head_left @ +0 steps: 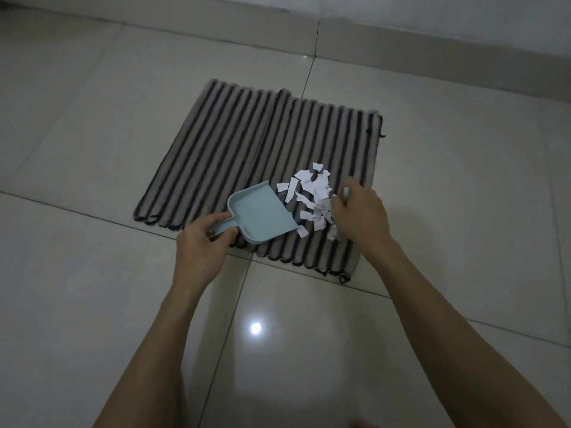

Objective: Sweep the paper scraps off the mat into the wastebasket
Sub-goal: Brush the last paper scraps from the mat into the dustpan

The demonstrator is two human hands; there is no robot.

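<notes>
A striped mat [247,143] lies on the tiled floor. White paper scraps [312,199] sit in a loose pile near its front right part. My left hand [200,242] grips the handle of a light blue dustpan [259,214], which rests on the mat with its open lip against the left side of the pile. My right hand [361,211] is just right of the scraps, fingers curled round a small pale handle [346,192]; the hand is blurred and hides most of that tool. No wastebasket is in view.
Glossy pale floor tiles [92,118] surround the mat, with a light reflection in front of me. A wall and its skirting [401,35] run along the back.
</notes>
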